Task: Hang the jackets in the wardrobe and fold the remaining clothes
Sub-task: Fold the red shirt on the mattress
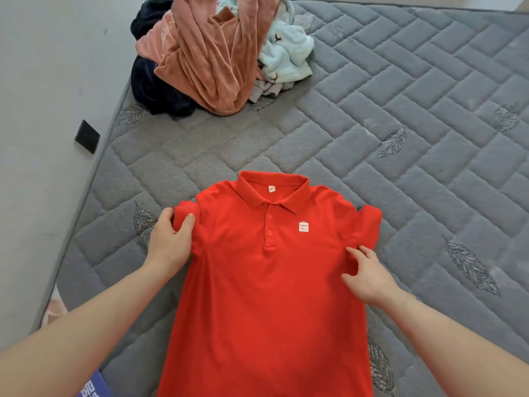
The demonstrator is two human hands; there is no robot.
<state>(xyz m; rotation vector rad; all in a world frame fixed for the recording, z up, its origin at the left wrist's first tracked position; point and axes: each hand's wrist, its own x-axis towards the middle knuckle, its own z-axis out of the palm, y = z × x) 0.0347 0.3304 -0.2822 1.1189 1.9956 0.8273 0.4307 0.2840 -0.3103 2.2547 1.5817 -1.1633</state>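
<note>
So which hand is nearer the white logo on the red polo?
Right. The right hand rests on the polo just below and beside the logo; the left hand pinches the opposite sleeve.

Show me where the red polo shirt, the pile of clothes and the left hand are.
red polo shirt (257, 282): head view, chest fabric.
pile of clothes (206, 53): head view, pink garment.
left hand (171, 242): head view, back of hand.
</note>
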